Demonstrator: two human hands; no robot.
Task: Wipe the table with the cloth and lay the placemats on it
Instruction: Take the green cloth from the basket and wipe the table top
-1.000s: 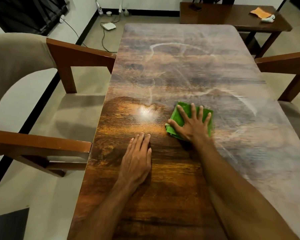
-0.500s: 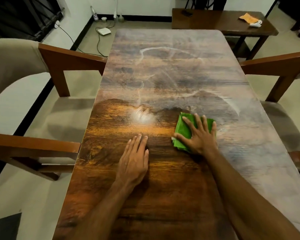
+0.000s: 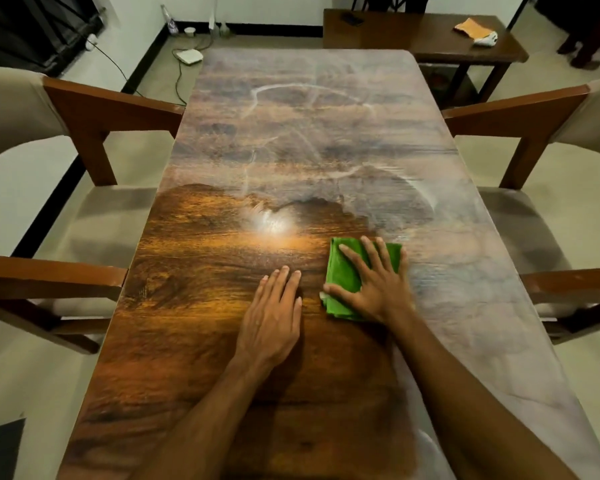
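The folded green cloth (image 3: 347,277) lay on the wooden dining table (image 3: 309,140), near its middle, pressed flat under the right hand (image 3: 373,284) with fingers spread straight. Just beside the cloth, the left hand (image 3: 274,315) rested palm-down (fingers relaxed, holding nothing) on the table's glossy wiped patch.

Green cloth (image 3: 343,275), folded into a pad, is lying flat on the wood-grain table (image 3: 194,306), approx. mid-width, near half, w/ right hand (image 3: 374,289) pressing it. Table's near-left area is showing dark & glossy; far & right areas are looking hazy w/ pale streaks.
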